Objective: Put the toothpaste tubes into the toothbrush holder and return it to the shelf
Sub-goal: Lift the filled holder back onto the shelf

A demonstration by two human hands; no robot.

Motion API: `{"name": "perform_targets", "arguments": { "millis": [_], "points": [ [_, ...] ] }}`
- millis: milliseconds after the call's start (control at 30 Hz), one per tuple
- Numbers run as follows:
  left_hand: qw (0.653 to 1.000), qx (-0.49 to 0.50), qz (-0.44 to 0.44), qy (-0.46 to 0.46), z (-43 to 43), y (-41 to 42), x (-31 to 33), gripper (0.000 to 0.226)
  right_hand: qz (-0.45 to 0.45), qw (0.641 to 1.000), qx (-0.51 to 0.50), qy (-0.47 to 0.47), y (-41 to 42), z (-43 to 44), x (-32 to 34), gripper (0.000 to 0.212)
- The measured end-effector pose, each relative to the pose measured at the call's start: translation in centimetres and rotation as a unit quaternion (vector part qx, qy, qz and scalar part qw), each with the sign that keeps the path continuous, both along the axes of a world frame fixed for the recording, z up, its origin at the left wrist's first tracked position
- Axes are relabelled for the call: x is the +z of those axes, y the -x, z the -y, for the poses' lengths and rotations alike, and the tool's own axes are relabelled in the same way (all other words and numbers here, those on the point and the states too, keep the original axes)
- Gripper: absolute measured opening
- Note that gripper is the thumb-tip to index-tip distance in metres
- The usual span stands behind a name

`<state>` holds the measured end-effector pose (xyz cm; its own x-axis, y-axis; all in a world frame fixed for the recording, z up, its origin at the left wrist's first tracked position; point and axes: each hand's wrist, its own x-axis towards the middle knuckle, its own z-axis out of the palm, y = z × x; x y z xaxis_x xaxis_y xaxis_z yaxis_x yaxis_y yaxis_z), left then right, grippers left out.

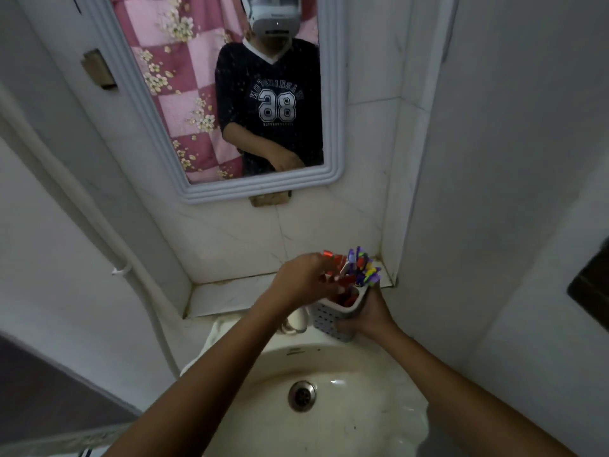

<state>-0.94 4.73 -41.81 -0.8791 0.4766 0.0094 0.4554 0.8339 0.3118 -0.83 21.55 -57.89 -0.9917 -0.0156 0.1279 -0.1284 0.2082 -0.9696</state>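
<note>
Crowding toothbrush holder (333, 316): hands (304, 280), shelf (230, 296) edge.

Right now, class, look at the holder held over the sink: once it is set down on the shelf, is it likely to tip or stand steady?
The holder looks tall and narrow, with toothbrushes and red tubes sticking well above its rim, so it may be top-heavy and tip if nudged. Its perforated plastic wall suggests it is light and fairly stiff. The right hand wraps it from below, so one grip probably carries it.
</note>
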Motion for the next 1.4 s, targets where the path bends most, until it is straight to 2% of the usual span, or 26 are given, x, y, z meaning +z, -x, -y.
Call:
{"name": "perform_targets", "arguments": {
  "millis": [67,133,200,300,400,467,600,667,733,800,933,1000,1100,1233,1300,1400],
  "points": [
    [0.997,-0.021,-0.038,-0.056,0.5,0.3,2.3,0.044,0.009,1.000,-0.007,0.007,0.4,-0.7,3.2,0.102],
    [0.992,-0.040,-0.071,-0.091,1.0,0.5,5.2,0.046,-0.029,0.999,-0.021,0.034,0.7,-1.4,7.0,0.102],
    [0.984,-0.050,-0.120,-0.125,1.6,0.9,8.9,0.046,-0.060,0.996,-0.061,-0.012,1.5,-2.5,11.1,0.097],
    [0.969,-0.073,-0.196,-0.132,2.0,1.4,15.6,0.048,-0.108,0.990,-0.085,-0.037,1.8,-3.8,19.1,0.093],
    [0.950,-0.078,-0.287,-0.094,2.1,2.1,22.4,0.052,-0.167,0.979,-0.107,-0.053,1.9,-4.4,27.2,0.088],
    [0.925,-0.086,-0.361,-0.076,2.4,2.8,28.1,0.054,-0.218,0.966,-0.128,-0.052,2.2,-5.0,34.0,0.085],
    [0.855,-0.049,-0.514,-0.051,2.8,3.6,40.0,0.059,-0.294,0.942,-0.140,-0.077,1.3,-5.7,48.3,0.097],
    [0.812,-0.009,-0.583,-0.030,3.3,4.0,45.1,0.063,-0.331,0.929,-0.135,-0.092,0.7,-5.9,54.8,0.077],
    [0.799,0.046,-0.599,0.003,3.9,5.4,48.9,0.071,-0.333,0.927,-0.143,-0.095,-0.2,-5.7,60.4,0.061],
    [0.800,0.097,-0.590,0.053,4.6,7.3,51.6,0.081,-0.324,0.927,-0.165,-0.091,-0.5,-5.5,65.3,0.059],
    [0.819,0.135,-0.548,0.103,5.2,10.2,53.5,0.094,-0.330,0.913,-0.220,-0.092,-0.7,-4.6,73.3,0.100],
    [0.821,0.128,-0.552,0.076,5.3,11.2,53.1,0.093,-0.333,0.907,-0.243,-0.089,-0.4,-3.9,76.0,0.104],
    [0.816,0.121,-0.564,0.031,5.2,11.9,52.2,0.093,-0.345,0.887,-0.291,-0.098,1.0,-2.8,78.8,0.106],
    [0.821,0.124,-0.556,0.022,5.0,12.1,52.2,0.093,-0.324,0.865,-0.362,-0.128,5.0,-2.1,80.3,0.128],
    [0.824,0.115,-0.554,0.020,5.3,12.1,52.3,0.091,-0.301,0.858,-0.391,-0.144,6.8,-1.5,80.0,0.126],
    [0.832,0.100,-0.546,0.015,5.6,12.2,52.5,0.090,-0.287,0.812,-0.479,-0.169,9.2,-0.7,79.3,0.118]
  ]
}}
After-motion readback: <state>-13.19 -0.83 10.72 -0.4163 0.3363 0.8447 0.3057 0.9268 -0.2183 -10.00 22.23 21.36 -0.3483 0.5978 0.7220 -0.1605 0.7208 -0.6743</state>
